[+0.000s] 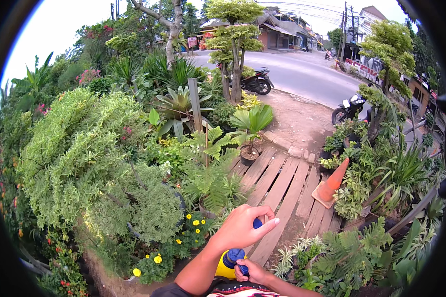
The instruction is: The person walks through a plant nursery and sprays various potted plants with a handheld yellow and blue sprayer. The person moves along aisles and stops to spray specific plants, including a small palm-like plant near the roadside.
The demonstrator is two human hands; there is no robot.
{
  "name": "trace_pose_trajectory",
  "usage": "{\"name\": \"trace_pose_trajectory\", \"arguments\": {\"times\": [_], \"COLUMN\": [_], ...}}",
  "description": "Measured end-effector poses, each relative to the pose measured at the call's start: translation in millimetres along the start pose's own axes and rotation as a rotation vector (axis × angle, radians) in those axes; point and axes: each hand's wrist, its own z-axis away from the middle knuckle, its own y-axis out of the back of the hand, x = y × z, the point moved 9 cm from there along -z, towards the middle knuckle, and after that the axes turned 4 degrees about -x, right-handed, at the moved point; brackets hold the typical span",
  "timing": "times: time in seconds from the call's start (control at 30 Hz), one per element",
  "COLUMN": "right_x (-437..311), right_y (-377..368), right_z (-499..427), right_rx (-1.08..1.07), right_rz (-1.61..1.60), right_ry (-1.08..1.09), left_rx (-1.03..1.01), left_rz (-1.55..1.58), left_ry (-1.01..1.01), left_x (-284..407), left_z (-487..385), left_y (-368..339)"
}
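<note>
A yellow bottle [225, 268] with a blue top [233, 256], which looks like a pump sprayer, is close against my body at the bottom middle. My right hand [252, 271] is closed around its blue handle. Above the bottle, my left hand [245, 226] curls its fingers and thumb around a blue knob [257, 223]; my wrist hides what lies between knob and bottle top. Yellow marigolds [157, 259] grow left of my left forearm, and a fern-like potted plant [212, 185] stands beyond my left hand.
A wooden plank walkway [282, 185] with gaps runs ahead. An orange traffic cone [332, 183] and a potted fan palm [249, 154] stand on it. Dense shrubs [78, 156] line both sides. Beyond are a road [301, 70] and parked motorcycles [258, 80].
</note>
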Motion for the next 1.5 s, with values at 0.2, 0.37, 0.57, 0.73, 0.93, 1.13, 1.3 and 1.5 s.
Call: {"name": "trace_pose_trajectory", "arguments": {"times": [0.2, 0.37, 0.57, 0.73, 0.93, 1.13, 1.3, 1.5], "right_x": [3, 6, 17, 22, -8, -26, -30, -28], "right_y": [6, 21, 35, 32, 0, 1, 7, -3], "right_z": [4, 10, 10, 2, 16, 17, -2, 0], "right_rx": [0.113, 0.221, 0.264, 0.191, 0.251, 0.332, 0.22, 0.105], "right_rz": [-0.003, 0.012, 0.013, 0.198, 0.295, 0.313, 0.402, 0.451], "right_ry": [-0.014, 0.042, 0.04, 0.061, -0.014, -0.018, 0.061, 0.103], "left_rx": [-0.025, -0.163, -0.342, -0.462, -0.287, -0.107, 0.113, -0.147], "left_rz": [-0.125, -0.296, -0.283, -0.225, -0.045, -0.491, -0.76, -0.688], "left_ry": [0.056, 0.208, 0.192, 0.032, -0.116, -0.329, -0.463, -0.422], "left_x": [6, -53, -103, -127, -117, -64, 43, 90], "left_z": [-10, 9, 44, 85, 93, 72, 52, 38], "left_y": [-8, -60, -113, -130, -91, -33, 48, 60]}}
